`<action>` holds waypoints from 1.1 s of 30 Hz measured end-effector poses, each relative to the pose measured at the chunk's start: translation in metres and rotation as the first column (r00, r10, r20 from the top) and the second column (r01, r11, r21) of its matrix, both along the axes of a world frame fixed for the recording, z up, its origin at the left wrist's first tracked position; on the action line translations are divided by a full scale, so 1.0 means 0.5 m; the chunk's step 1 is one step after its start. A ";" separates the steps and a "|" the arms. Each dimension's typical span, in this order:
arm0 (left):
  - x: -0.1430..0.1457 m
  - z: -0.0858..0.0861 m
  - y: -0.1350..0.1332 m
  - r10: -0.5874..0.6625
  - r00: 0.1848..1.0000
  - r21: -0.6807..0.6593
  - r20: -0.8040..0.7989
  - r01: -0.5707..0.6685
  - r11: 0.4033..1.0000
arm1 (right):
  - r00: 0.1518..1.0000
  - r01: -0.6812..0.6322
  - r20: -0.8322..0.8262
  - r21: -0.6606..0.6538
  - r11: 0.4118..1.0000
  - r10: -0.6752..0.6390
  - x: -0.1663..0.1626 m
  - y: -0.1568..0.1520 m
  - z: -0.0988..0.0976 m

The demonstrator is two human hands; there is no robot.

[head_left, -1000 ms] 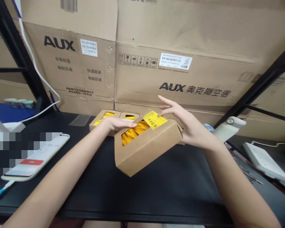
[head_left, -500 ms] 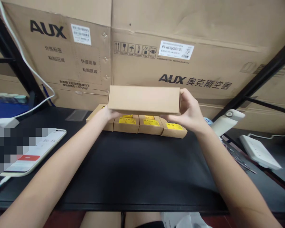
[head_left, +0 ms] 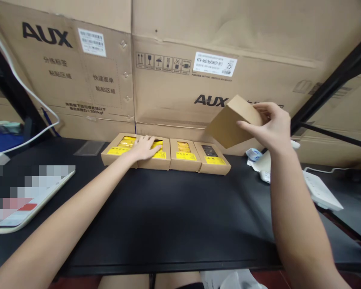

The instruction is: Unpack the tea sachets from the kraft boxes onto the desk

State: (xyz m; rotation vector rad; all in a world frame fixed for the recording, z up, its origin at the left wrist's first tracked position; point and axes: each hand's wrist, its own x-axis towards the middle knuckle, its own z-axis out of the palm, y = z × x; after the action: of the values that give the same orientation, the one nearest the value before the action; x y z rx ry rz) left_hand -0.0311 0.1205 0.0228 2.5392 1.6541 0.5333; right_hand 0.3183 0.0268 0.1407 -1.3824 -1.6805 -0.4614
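Note:
My right hand (head_left: 272, 125) is raised at the right and grips a plain kraft cardboard box (head_left: 231, 120), tilted, in the air in front of the big cartons. My left hand (head_left: 143, 147) lies flat with fingers spread on a row of several small kraft boxes (head_left: 183, 154) with windows and yellow labels. The row stands at the back of the black table (head_left: 174, 216). My left hand rests over the two leftmost boxes.
Large AUX cartons (head_left: 174, 68) form a wall behind the table. A phone (head_left: 30, 202) lies at the left edge. A white power strip (head_left: 321, 190) and a white device lie at the right. Black shelf struts (head_left: 333, 76) cross the right side.
The box I held in both hands is now in my right hand alone, moved up and right. My left hand dropped onto the row of small boxes.

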 end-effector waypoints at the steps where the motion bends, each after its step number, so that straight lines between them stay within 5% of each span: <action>1: 0.001 -0.005 -0.001 0.021 0.999 -0.013 -0.040 -0.021 1.000 | 0.999 0.032 -0.010 -0.007 0.999 -0.032 0.014 0.000 0.001; 10: 0.011 -0.012 -0.006 0.024 0.980 -0.114 -0.197 -0.048 0.992 | 0.992 0.128 0.034 -0.365 0.922 -0.124 0.139 0.010 -0.014; 16: 0.014 -0.011 -0.006 0.030 0.978 -0.131 -0.208 -0.059 0.990 | 0.990 0.132 0.032 -0.590 0.796 -0.140 0.171 0.045 -0.058; 22: 0.015 -0.014 -0.004 0.022 0.978 -0.118 -0.206 -0.047 0.992 | 0.997 0.063 0.065 -0.530 0.846 -0.034 0.197 0.053 -0.069; 28: 0.015 -0.017 -0.002 0.021 0.976 -0.107 -0.214 -0.045 0.993 | 0.992 0.111 0.022 -0.642 0.759 -0.126 0.218 0.048 -0.072; 33: 0.015 -0.019 -0.003 0.023 0.976 -0.116 -0.216 -0.049 0.992 | 0.974 0.226 0.176 -0.666 0.710 -0.145 0.218 0.032 -0.094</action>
State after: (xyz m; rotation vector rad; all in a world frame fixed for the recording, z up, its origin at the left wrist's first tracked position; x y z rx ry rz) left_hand -0.0238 0.1192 0.0134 2.5594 1.7426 0.1587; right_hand 0.4275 0.0426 0.0936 -2.1132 -1.9049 0.0043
